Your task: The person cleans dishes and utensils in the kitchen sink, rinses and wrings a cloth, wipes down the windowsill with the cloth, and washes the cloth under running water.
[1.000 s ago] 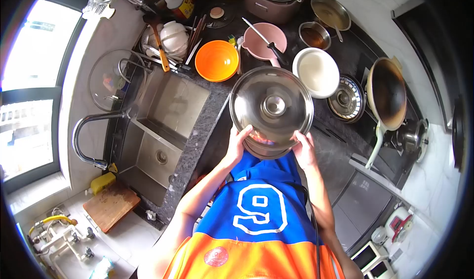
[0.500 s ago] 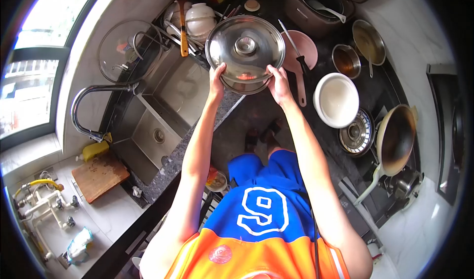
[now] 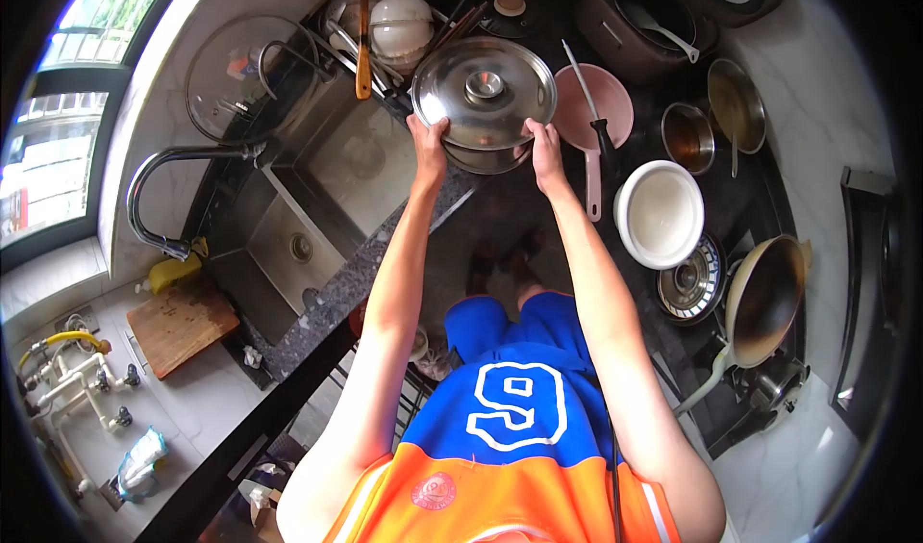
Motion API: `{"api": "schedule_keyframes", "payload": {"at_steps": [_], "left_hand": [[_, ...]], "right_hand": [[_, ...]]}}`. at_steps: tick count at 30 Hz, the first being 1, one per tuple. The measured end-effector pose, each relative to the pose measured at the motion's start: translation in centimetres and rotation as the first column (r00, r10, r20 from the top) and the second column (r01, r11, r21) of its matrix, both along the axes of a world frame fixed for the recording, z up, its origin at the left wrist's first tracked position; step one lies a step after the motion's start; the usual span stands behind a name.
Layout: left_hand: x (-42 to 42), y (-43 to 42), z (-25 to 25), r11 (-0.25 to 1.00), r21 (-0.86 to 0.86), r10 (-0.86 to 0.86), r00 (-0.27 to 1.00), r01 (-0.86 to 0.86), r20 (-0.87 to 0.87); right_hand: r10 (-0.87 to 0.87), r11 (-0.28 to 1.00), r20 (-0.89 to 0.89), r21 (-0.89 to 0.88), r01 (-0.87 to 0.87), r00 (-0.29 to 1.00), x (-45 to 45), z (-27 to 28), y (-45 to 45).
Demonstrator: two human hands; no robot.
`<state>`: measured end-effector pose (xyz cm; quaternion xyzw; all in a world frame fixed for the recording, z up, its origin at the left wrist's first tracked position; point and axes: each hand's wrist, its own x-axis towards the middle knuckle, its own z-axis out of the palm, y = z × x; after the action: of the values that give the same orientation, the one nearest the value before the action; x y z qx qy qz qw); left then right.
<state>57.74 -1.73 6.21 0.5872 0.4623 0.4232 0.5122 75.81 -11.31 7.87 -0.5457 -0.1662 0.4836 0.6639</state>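
A shiny steel pot (image 3: 488, 161) with a domed steel lid (image 3: 461, 110) on it is held between my two hands, at the counter corner. My left hand (image 3: 429, 149) is closed on its left side, the thumb up by the lid's edge. On the opposite side my right hand (image 3: 545, 153) grips it likewise, thumb at the rim. Most fingers are hidden beneath or behind the pot. Close to the right of it is a pink pan (image 3: 615, 110) with a black-handled sharpening rod (image 3: 580, 79) lying across it.
A double sink (image 3: 298, 245) with a curved faucet (image 3: 154, 173) is on the left. Stacked bowls (image 3: 399, 28) and a wooden spatula (image 3: 363, 52) stand behind it. To the right are a white bowl (image 3: 661, 214), a small pot (image 3: 687, 137) and a wok (image 3: 766, 303).
The view has shifted slightly, and the counter things on the right appear farther right and lower. More of the pot's side shows below the lid. Both hands keep their hold.
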Motion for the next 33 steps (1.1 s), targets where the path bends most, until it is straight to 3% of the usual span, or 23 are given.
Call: {"api": "schedule_keyframes", "payload": {"at_steps": [3,4,5,9,11,13,15,18,20,23,26,29,31,33], "left_hand": [[0.8,-0.9,1.2,0.993,0.060,0.100,0.994,-0.097,-0.051],[1.2,-0.7,0.5,0.989,-0.009,0.148,0.983,-0.148,0.110],[1.1,-0.7,0.1,0.989,-0.010,0.148,0.983,-0.148,0.110],[1.5,-0.8,-0.2,0.978,0.072,0.187,0.978,-0.194,0.092],[1.4,-1.2,0.1,0.973,0.066,0.214,0.970,-0.222,0.113],[1.3,-1.5,0.3,0.964,0.181,0.213,0.973,-0.194,-0.088],[1.2,-1.5,0.2,0.964,0.166,0.226,0.969,-0.207,-0.101],[1.3,-1.5,-0.1,0.964,0.077,0.251,0.967,-0.254,0.051],[1.1,-1.6,-0.1,0.973,-0.044,0.230,0.959,-0.226,0.164],[1.4,-2.2,2.3,0.971,-0.128,0.219,0.965,-0.201,0.147],[1.8,-1.9,2.3,0.973,-0.082,0.218,0.975,-0.214,0.048],[1.8,-1.6,2.0,0.966,-0.087,0.246,0.969,-0.242,0.032],[2.0,-1.5,2.8,0.976,-0.067,0.192,0.961,-0.209,-0.198],[2.3,-1.4,3.0,0.967,-0.079,0.224,0.959,-0.241,-0.175]], "right_hand": [[-0.049,0.999,0.133,0.007,0.049,0.990,0.2,-2.8,0.7],[-0.087,0.996,0.141,0.019,0.085,0.986,0.1,-3.2,1.0],[-0.124,0.992,0.147,0.030,0.121,0.981,0.0,-3.5,1.1],[-0.164,0.986,0.274,0.027,0.163,0.948,-0.4,-1.4,1.7],[-0.084,0.995,0.152,-0.041,0.091,0.985,-0.3,-1.6,1.8],[-0.089,0.993,0.099,-0.065,0.096,0.991,-0.5,-0.2,1.6],[-0.095,0.991,0.049,-0.087,0.099,0.994,-0.4,0.3,1.6],[-0.198,0.980,0.020,-0.033,0.198,0.980,-0.3,0.0,1.6],[-0.177,0.983,-0.040,-0.057,0.175,0.983,0.0,0.6,1.1],[-0.139,0.989,-0.084,-0.066,0.133,0.987,1.0,-0.8,0.9],[-0.124,0.992,-0.106,-0.036,0.121,0.987,1.6,-2.5,0.5],[-0.093,0.996,-0.202,-0.037,0.087,0.975,1.1,0.8,-0.3],[-0.049,0.998,-0.123,-0.050,0.043,0.991,1.6,-0.7,0.1],[-0.035,0.996,-0.053,-0.081,0.030,0.998,1.9,-1.1,0.2]]}}
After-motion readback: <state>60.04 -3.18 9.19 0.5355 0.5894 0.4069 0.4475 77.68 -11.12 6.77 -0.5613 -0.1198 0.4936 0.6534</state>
